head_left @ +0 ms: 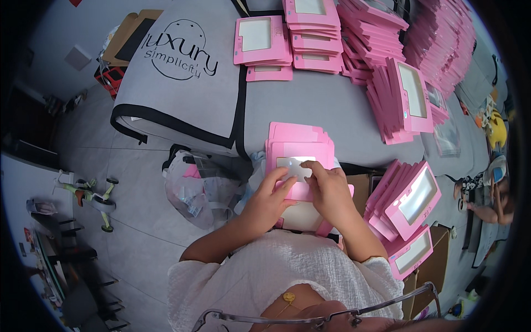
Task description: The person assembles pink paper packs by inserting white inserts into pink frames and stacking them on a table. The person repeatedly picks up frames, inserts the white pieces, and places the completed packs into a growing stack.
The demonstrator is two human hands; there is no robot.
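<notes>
A pink flat carton with a window [301, 148] lies on a small pile of similar pink cartons [293, 130] in front of my body. Over its pale, shiny window, my left hand [267, 200] rests with fingers spread, fingertips touching the window and lower border. My right hand [331, 193] bends over the window's right side, index finger and thumb drawn together at its edge. Whatever is between those fingertips is too small to make out. Below my hands another carton's pale window [301, 216] shows, partly covered by my wrists.
Stacked pink cartons [315, 41] stand on the grey sofa [310, 105], with more at its right [406, 99]. Another stack [406, 205] sits beside my right arm, near a brown cardboard box [434, 260]. A clear plastic bag [193, 193] stands left. A green child's bike [94, 196] and a seated person [492, 202] are farther off.
</notes>
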